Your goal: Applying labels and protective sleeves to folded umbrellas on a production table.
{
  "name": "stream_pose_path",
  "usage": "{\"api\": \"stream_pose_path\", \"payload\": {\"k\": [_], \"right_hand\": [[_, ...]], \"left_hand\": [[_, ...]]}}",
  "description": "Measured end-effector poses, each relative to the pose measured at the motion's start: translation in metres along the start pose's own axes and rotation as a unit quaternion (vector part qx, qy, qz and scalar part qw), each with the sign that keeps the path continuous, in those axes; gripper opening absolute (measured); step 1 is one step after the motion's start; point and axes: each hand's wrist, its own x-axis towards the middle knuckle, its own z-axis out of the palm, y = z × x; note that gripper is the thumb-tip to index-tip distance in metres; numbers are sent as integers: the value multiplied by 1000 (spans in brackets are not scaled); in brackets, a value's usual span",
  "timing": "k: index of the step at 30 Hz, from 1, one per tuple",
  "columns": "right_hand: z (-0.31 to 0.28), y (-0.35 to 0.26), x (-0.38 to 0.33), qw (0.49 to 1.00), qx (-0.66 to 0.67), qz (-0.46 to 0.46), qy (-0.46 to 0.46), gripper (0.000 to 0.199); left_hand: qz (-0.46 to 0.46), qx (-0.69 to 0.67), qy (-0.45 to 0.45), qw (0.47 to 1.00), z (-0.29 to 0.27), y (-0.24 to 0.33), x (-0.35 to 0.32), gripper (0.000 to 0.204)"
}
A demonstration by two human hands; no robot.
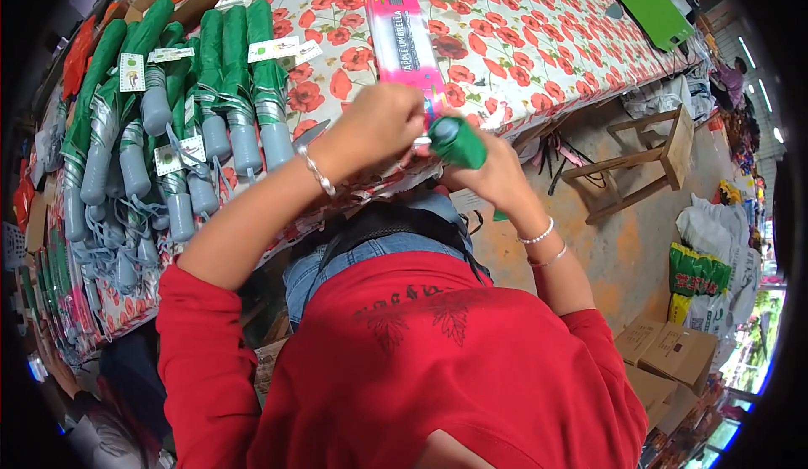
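Observation:
My right hand [497, 174] is wrapped round a rolled green umbrella [461, 144], whose end points up toward me. Close beside it, my left hand [383, 120] has its fingers pinched together over the table edge. A small white bit shows at those fingertips, too small to name. Just beyond both hands lies a stack of pink-and-clear plastic umbrella sleeves [402, 36], its near end partly behind my left hand. To the left, several folded green umbrellas [236, 57] with grey handles and white tags lie piled on the table.
A red-flowered cloth covers the table [522, 23]. A green board [652, 10] is at its far right. On the floor to the right stand a wooden stool [640, 162], cardboard boxes [669, 355] and filled sacks [715, 242]. Another person's hand [57, 368] shows at lower left.

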Motion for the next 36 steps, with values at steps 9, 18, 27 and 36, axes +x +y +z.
{"api": "stream_pose_path", "payload": {"k": [9,18,27,36], "right_hand": [[-13,-14,8,987,-54,118,-91,37],[-13,-14,11,971,-137,153,-120,34],[-17,-25,17,967,-130,171,-139,39],[-22,-43,34,970,-189,125,-82,51]], "left_hand": [[-16,-29,52,998,2,18,-5,10],[19,-108,149,983,5,22,-6,13],[-126,-230,85,961,-3,29,-5,12],[-231,-175,236,927,8,8,10,23]]}}
